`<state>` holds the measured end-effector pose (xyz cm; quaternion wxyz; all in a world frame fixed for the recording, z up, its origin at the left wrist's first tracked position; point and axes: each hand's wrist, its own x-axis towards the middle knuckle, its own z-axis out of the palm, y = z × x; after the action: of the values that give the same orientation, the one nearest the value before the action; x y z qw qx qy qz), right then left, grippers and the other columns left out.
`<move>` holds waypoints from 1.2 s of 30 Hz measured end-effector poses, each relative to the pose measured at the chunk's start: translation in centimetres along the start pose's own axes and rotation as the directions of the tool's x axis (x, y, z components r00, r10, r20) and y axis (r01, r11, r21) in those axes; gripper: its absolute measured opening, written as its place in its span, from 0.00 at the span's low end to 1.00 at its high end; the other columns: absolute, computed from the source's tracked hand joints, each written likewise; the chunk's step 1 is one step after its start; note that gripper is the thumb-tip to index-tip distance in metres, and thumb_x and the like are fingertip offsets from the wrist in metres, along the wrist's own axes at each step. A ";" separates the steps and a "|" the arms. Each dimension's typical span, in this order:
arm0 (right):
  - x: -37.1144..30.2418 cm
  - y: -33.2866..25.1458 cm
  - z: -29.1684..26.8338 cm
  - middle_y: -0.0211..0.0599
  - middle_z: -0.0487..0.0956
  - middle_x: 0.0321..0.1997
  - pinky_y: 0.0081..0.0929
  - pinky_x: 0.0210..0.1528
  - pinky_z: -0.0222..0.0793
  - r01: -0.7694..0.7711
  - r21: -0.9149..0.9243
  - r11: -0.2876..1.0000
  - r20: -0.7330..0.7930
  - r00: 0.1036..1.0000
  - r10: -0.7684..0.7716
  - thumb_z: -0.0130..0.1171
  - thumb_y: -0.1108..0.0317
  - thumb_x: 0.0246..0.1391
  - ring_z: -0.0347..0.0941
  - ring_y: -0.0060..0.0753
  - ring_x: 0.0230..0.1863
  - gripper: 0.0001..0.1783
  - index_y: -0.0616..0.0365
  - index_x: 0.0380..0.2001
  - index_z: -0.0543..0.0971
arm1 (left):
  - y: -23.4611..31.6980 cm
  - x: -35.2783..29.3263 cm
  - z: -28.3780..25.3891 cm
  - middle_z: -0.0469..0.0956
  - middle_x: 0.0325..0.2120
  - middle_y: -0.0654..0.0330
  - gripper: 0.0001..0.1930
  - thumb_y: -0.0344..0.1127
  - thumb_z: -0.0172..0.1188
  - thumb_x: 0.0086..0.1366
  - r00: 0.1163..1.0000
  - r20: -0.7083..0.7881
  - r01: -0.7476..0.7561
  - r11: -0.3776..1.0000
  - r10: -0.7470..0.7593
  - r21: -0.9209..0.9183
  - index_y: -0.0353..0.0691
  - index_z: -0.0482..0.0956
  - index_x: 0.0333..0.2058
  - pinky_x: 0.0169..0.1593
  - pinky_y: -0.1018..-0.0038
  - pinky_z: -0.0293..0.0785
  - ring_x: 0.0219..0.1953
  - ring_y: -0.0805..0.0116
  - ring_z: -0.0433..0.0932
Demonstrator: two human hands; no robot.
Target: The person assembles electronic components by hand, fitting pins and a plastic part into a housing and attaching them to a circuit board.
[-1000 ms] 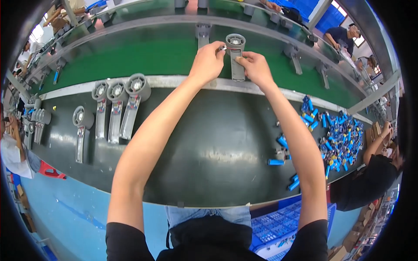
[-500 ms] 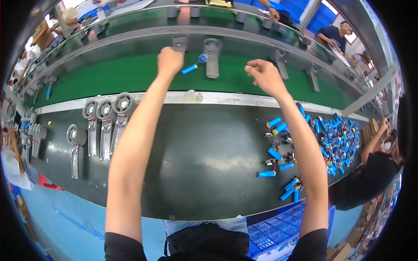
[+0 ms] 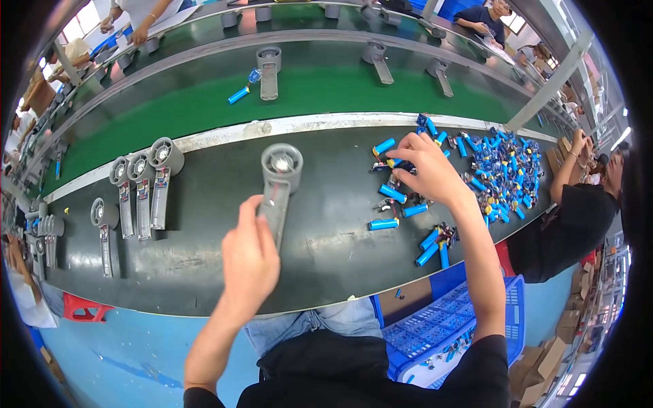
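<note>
A grey plastic handheld fan housing (image 3: 277,193) is in my left hand (image 3: 249,265), with the fingers wrapped round its handle. Its round head points away from me, a light fan wheel showing inside the ring. My right hand (image 3: 439,171) is over the near-left edge of a pile of blue cylindrical batteries (image 3: 503,170) with wires and small boards. Its thumb and fingers are apart around one battery (image 3: 397,162) with a yellow end; whether they touch it is hard to tell. Several loose batteries (image 3: 384,224) lie below that hand.
Several grey fan housings (image 3: 160,197) stand in a row on the dark table at left. Beyond a pale rail, a green conveyor belt (image 3: 177,102) carries more housings and a battery. A blue plastic basket (image 3: 442,326) is below the table's right front. Co-workers sit around.
My left hand has come back from the belt over the table, holding a fan housing. My right hand has moved from above the belt to the batteries. The view has shifted.
</note>
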<state>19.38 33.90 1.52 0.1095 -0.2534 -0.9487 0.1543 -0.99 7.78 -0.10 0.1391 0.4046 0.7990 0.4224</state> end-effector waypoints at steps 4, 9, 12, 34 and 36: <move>-0.5 -0.4 -1.3 0.39 0.76 0.44 0.39 0.57 0.66 -0.010 -0.247 0.969 0.024 1.000 0.017 0.65 0.72 0.45 0.70 0.44 0.52 0.16 0.57 0.41 0.84 | -0.4 -2.4 1.9 0.75 0.17 0.46 0.22 0.26 0.49 0.68 0.999 0.040 -0.023 0.999 0.024 -0.023 0.33 0.61 0.60 0.28 0.51 0.68 0.21 0.41 0.77; 0.1 -1.3 -0.4 0.40 0.77 0.40 0.39 0.54 0.67 0.090 -0.057 0.994 -0.089 0.991 -0.095 0.65 0.69 0.51 0.71 0.46 0.47 0.11 0.59 0.39 0.84 | 0.1 -3.0 1.8 0.70 0.12 0.55 0.26 0.28 0.56 0.67 0.994 0.106 0.025 0.999 -0.022 -0.030 0.33 0.63 0.62 0.26 0.63 0.67 0.15 0.58 0.72; 0.7 -1.1 2.1 0.40 0.78 0.39 0.40 0.52 0.68 0.019 -0.167 0.986 -0.107 0.994 -0.037 0.66 0.66 0.51 0.71 0.45 0.47 0.11 0.59 0.37 0.84 | -0.3 -2.7 1.0 0.74 0.16 0.54 0.21 0.33 0.59 0.66 0.996 0.074 -0.049 0.999 0.048 0.020 0.34 0.70 0.57 0.27 0.58 0.69 0.19 0.53 0.76; -0.6 -13.4 4.1 0.28 0.78 0.33 0.18 0.35 0.67 -0.140 0.870 0.473 0.192 0.979 -0.063 0.52 0.64 0.68 0.70 0.15 0.30 0.13 0.63 0.43 0.78 | -2.3 0.4 -3.8 0.81 0.40 0.49 0.16 0.21 0.57 0.65 0.951 0.041 -0.140 0.547 0.306 -0.825 0.37 0.71 0.51 0.42 0.77 0.77 0.40 0.72 0.80; -1.1 -13.0 5.4 0.26 0.77 0.33 0.15 0.32 0.64 -0.087 0.736 0.671 0.095 0.995 0.026 0.60 0.73 0.60 0.67 0.09 0.30 0.07 0.62 0.41 0.79 | -2.3 0.5 -3.9 0.81 0.38 0.52 0.16 0.21 0.56 0.65 0.962 0.148 -0.028 0.624 0.229 -0.781 0.37 0.71 0.52 0.39 0.78 0.76 0.36 0.74 0.79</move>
<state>12.97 21.36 0.92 0.1615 -0.2106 -0.8005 0.5374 -4.74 5.17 0.50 0.3605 0.4089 0.4878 0.6818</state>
